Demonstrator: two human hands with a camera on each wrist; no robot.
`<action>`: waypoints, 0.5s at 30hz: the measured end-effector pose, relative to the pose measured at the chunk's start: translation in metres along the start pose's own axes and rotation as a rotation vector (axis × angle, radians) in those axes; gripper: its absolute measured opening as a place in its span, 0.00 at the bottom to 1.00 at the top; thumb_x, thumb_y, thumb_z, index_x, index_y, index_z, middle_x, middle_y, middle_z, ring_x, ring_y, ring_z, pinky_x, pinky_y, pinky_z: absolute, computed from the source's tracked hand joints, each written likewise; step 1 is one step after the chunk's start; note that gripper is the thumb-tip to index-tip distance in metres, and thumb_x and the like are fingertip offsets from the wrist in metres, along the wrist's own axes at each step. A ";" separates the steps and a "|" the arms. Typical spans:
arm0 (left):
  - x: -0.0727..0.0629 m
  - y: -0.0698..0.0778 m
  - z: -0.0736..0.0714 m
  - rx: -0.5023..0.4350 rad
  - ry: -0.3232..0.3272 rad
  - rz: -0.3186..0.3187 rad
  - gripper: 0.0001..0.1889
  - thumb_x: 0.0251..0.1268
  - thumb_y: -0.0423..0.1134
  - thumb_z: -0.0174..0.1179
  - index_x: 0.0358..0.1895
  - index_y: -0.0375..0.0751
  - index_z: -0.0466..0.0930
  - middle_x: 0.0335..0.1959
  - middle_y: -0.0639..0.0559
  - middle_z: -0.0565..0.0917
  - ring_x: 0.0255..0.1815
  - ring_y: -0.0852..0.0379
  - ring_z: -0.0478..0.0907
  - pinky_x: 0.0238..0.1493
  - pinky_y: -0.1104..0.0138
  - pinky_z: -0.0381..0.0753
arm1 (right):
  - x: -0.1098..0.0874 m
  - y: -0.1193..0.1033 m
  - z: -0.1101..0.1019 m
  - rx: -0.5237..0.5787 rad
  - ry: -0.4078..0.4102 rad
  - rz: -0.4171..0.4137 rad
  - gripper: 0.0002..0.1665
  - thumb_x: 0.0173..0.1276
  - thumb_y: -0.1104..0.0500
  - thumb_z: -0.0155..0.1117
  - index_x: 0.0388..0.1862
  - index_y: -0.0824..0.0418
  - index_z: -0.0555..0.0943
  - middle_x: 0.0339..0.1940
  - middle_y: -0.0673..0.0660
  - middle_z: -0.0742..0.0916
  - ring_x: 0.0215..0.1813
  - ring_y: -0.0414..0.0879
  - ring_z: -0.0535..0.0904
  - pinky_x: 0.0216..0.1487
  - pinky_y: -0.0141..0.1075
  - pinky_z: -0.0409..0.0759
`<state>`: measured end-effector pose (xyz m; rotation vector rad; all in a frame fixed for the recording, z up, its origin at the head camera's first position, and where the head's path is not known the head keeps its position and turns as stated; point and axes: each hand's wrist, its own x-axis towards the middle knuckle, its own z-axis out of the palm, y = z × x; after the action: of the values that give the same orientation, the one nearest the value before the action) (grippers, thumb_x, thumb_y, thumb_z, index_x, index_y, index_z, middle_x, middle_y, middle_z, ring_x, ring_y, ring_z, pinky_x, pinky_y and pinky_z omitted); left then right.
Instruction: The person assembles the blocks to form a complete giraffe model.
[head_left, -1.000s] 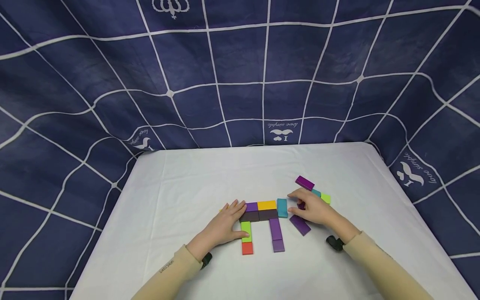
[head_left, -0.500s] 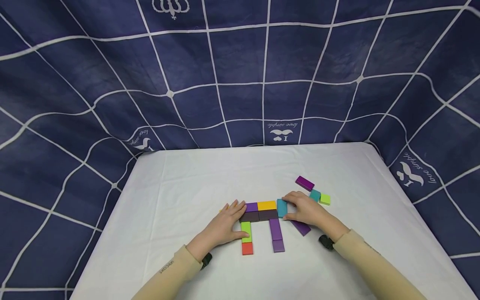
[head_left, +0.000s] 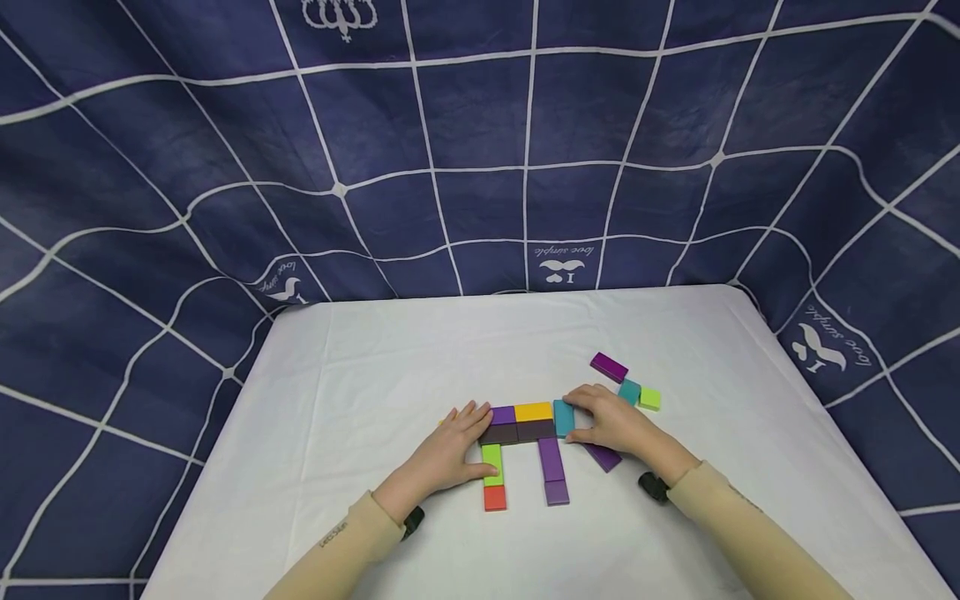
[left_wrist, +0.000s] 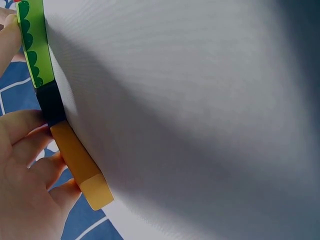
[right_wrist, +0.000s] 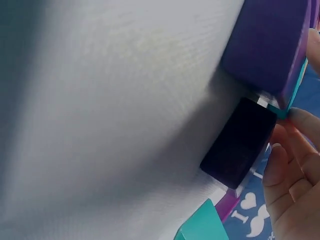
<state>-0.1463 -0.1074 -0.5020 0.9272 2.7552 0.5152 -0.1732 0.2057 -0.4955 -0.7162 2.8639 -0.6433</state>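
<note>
A flat figure of coloured wooden blocks lies mid-table: dark brown blocks [head_left: 536,431], a yellow block [head_left: 534,412], a purple block [head_left: 503,414], and legs of a green block [head_left: 491,454], a red block [head_left: 495,497] and purple blocks [head_left: 551,458]. Over the figure's left end rests my left hand [head_left: 447,452], fingers spread and thumb on the green block. In the left wrist view its fingertips touch an orange-yellow block [left_wrist: 80,152]. My right hand [head_left: 617,421] pinches the teal block [head_left: 564,418] at the right end between thumb and index finger.
Loose blocks lie right of the figure: a purple block [head_left: 609,366], a second teal block [head_left: 629,391], a small lime block [head_left: 649,398] and another purple block [head_left: 603,457] near the right thumb. A dark blue checked curtain [head_left: 480,208] surrounds the white tabletop [head_left: 405,350].
My right hand has moved left from beside the teal block and now has thumb and index finger at its ends. The block stays against the figure; my left hand has not moved.
</note>
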 end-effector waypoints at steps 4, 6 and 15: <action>0.000 0.000 0.000 -0.006 -0.004 -0.005 0.48 0.58 0.61 0.66 0.74 0.35 0.61 0.78 0.44 0.60 0.79 0.42 0.53 0.79 0.48 0.53 | -0.006 0.003 -0.009 0.068 0.043 0.023 0.32 0.58 0.48 0.75 0.59 0.61 0.80 0.57 0.57 0.82 0.55 0.53 0.78 0.60 0.52 0.80; -0.001 0.001 -0.001 -0.008 -0.006 -0.004 0.47 0.58 0.61 0.66 0.74 0.35 0.61 0.78 0.44 0.60 0.79 0.42 0.53 0.79 0.48 0.53 | -0.013 0.004 -0.016 0.093 0.049 0.028 0.27 0.58 0.51 0.75 0.55 0.58 0.82 0.54 0.55 0.83 0.52 0.50 0.78 0.58 0.51 0.80; -0.002 0.000 -0.002 0.001 -0.005 -0.005 0.47 0.58 0.61 0.66 0.74 0.34 0.61 0.78 0.44 0.60 0.79 0.42 0.54 0.79 0.48 0.53 | -0.048 0.008 -0.018 0.046 -0.124 -0.008 0.33 0.52 0.57 0.78 0.59 0.55 0.80 0.62 0.54 0.82 0.64 0.56 0.75 0.63 0.55 0.77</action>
<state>-0.1448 -0.1092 -0.5002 0.9206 2.7526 0.5097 -0.1378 0.2411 -0.4822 -0.7342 2.7261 -0.6407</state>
